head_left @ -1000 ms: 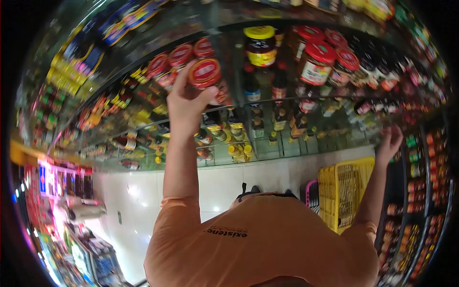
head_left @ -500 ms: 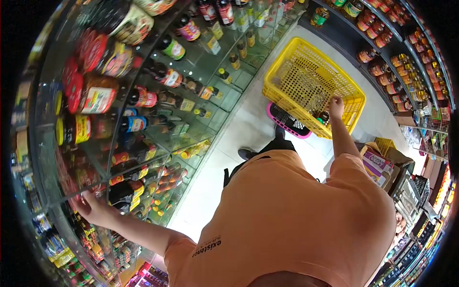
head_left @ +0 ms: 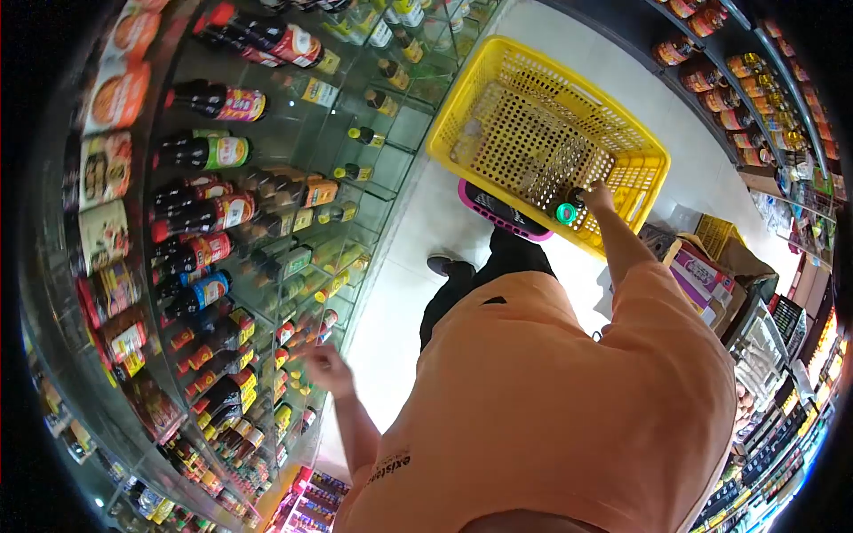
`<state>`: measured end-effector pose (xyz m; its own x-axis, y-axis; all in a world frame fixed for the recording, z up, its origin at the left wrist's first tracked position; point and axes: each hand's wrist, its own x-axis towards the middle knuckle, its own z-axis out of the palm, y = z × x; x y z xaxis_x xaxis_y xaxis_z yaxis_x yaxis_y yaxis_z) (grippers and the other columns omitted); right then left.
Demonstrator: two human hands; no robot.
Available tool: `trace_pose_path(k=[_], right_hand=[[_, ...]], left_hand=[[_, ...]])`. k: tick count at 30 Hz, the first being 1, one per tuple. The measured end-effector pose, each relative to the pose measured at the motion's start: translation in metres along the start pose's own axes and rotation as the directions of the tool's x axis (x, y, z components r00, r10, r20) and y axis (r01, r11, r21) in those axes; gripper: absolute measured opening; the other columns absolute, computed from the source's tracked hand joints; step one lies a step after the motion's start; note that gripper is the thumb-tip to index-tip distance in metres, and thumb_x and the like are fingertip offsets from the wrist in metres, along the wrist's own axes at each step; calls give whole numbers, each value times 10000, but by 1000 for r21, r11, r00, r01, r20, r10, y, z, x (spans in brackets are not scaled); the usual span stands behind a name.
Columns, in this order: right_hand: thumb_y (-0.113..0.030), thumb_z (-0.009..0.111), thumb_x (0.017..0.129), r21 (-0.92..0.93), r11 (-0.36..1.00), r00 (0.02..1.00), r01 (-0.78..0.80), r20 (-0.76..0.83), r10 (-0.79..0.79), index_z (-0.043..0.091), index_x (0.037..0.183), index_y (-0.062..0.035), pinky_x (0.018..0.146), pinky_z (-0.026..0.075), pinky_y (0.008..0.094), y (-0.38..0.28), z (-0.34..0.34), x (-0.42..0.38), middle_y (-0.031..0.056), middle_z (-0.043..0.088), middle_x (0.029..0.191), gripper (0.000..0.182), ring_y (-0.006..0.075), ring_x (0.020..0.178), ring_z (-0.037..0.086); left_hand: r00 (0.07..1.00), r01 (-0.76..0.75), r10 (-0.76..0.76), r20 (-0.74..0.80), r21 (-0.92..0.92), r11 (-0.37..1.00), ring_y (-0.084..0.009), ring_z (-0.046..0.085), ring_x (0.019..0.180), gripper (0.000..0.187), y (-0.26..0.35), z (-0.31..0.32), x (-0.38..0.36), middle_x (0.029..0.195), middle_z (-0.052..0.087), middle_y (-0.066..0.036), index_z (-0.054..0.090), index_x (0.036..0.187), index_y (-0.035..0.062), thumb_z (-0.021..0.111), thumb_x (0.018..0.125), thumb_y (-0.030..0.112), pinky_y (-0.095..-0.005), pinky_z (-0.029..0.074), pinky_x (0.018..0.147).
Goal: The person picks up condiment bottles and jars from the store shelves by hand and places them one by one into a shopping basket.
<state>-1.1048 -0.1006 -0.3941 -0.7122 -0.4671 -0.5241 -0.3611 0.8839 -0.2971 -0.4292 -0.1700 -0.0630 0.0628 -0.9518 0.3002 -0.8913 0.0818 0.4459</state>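
My right hand (head_left: 598, 196) is inside the yellow plastic basket (head_left: 635, 158) near its right end, its fingers closed at a small dark container (head_left: 577, 197). Whether that is a bottle or a jar I cannot make out. A round green lid (head_left: 566, 212) shows right beside it, low in the basket. On the left, my left hand (head_left: 325, 368) is smeared by motion in front of the lower glass shelves, and nothing can be made out in its fingers. Closest to it are small bottles with red caps (head_left: 284, 333).
Glass shelves at left hold rows of sauce bottles (head_left: 209, 151) and jars. A pink-rimmed black basket (head_left: 498, 211) sits partly beneath the yellow one. At right are cardboard boxes (head_left: 702, 274) and dark shelves of oil bottles (head_left: 760, 84).
My left hand has drawn back from the upper shelf glass towards my body. My right hand has moved left and down to the dark container. The basket appears larger and further left in view.
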Motion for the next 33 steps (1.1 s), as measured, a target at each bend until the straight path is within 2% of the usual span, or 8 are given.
trace_pose_path(k=[3,8,16,17,22,28,30,33], right_hand=[[-411,790,721,-2,997,986,-82,148,82,461,1408,-73,935,524,436,2,24,18,259,632,1232,833,382,1115,640],[-449,840,675,39,990,980,-136,151,129,427,1404,-32,933,528,463,5,51,31,260,634,1214,935,404,1108,636],[-448,797,707,70,983,976,-172,145,161,560,1215,2,930,518,427,0,43,28,223,686,1119,719,361,1062,660],[-440,788,715,119,985,990,-123,88,113,585,1208,-6,872,541,417,-15,22,17,205,697,1086,687,338,1002,679],[-346,681,851,644,761,970,-77,224,-92,676,1104,-19,466,480,262,-61,-57,-2,78,676,807,414,132,616,633],[-229,657,864,730,681,758,60,411,-507,638,1132,23,602,529,281,-162,-147,-67,83,664,888,368,150,715,646],[-199,684,805,809,566,534,155,413,-737,619,1206,15,944,456,308,-196,-163,-96,97,629,1131,459,164,1062,582],[-219,719,757,827,546,410,134,455,-790,594,1237,1,926,462,294,-231,-179,-130,91,614,1146,543,161,1039,584]], left_hand=[[857,150,-179,483,99,984,-184,586,603,152,-7,54,-73,677,599,-64,638,1057,43,656,932,129,-337,470,562],[263,246,-438,860,379,892,-229,696,727,402,-65,52,-194,771,706,-88,623,1193,44,654,929,346,-370,548,692],[270,352,-574,773,475,806,-214,706,833,378,-62,45,-175,863,731,-96,621,1215,76,641,933,327,-339,539,773],[337,597,-572,748,300,744,-208,703,835,352,-72,64,-158,869,731,-91,609,1222,75,634,942,286,-350,534,756],[528,432,-393,753,160,888,-129,589,692,329,23,124,-45,777,642,-38,630,1232,127,666,923,231,-294,500,676],[598,259,139,790,-354,898,-133,635,809,526,166,182,54,1077,678,-81,531,1355,67,732,873,137,-290,521,717],[524,494,143,839,-437,752,-157,648,977,590,214,190,72,1243,637,-112,429,1425,49,687,896,89,-304,517,863],[418,778,247,874,-485,400,-222,608,1115,724,247,214,68,1311,553,-154,330,1477,53,718,883,193,-355,539,849]])
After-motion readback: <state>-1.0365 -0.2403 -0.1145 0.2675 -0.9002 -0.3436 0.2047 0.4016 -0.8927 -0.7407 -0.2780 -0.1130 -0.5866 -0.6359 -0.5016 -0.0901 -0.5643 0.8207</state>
